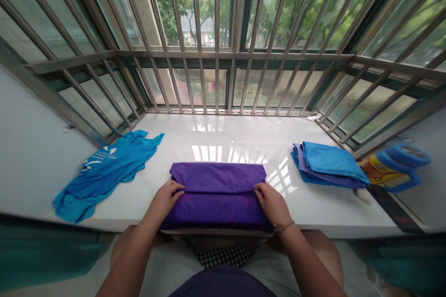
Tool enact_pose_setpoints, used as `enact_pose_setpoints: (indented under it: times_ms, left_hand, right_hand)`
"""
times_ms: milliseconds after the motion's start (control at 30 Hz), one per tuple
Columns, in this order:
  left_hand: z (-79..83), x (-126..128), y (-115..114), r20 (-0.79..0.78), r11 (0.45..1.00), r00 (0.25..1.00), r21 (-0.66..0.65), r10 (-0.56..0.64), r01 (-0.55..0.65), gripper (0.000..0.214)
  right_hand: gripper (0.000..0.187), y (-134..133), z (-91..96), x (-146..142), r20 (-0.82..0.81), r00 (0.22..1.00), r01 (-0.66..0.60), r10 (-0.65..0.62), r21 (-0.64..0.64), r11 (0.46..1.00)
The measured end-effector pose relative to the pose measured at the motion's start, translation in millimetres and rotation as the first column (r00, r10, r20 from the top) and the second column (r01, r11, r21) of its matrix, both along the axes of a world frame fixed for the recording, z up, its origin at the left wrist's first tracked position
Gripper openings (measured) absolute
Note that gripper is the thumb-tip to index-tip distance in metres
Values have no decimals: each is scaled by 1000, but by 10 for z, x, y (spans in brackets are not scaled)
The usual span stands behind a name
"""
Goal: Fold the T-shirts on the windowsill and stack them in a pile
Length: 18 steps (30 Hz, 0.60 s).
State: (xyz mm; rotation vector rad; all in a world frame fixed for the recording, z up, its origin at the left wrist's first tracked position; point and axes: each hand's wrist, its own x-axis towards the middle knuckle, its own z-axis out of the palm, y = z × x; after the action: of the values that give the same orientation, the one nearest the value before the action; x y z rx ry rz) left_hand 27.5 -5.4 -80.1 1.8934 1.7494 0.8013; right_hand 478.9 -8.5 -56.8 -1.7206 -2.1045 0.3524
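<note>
Many steel bars are running across the wide window, with green trees showing behind them along the top of the frame. Below them, a white stone ledge is stretching across the middle of the frame, and teal curtains are hanging at the lower corners. Three lots of cloth are lying on the ledge. At lower centre, a purple cloth is lying folded over on itself in a long, flat rectangle, its upper flap covering the layer beneath. To the right, a folded stack is sitting with a light blue piece on top, lavender below it and darker blue at the bottom, so that pile appears done. At the left, a blue printed shirt is lying spread and rumpled, with no neat folds, so it appears to be the piece left over. The left hand and right hand are resting well apart on the purple cloth, one toward each end of the flap's edge, with their fingers curving over it; whether they are pinching or only pressing, I cannot tell. A thin cord is circling the right wrist. Near the right edge, a yellow-and-blue object is standing beyond the stack, too blurred to name.
</note>
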Motion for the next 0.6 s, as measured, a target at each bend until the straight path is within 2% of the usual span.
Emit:
enact_pose_setpoints:
  times_ms: [67,200,333,467,600]
  left_hand:
    - [68,-41,26,-15,999,999,11,-44,44,21]
    - [147,-128,54,-89,997,995,69,-33,39,23]
    - [109,-147,6,-133,998,989,33,-57,62,25]
    - [46,-111,-68,-119,997,992,67,-41,49,25]
    - [42,-125,-71,-153,993,983,47,-99,107,29]
  right_hand:
    - [14,-17,4,10,-36,999,5,-4,34,999]
    - [15,-66,-4,30,-36,999,-22,23,24,999]
    - [15,-98,-34,52,-14,998,-64,64,-23,998]
    - [18,-102,-57,85,-27,997,-78,77,-22,997]
    - [18,-104,-82,109,-30,997,-74,74,-9,997]
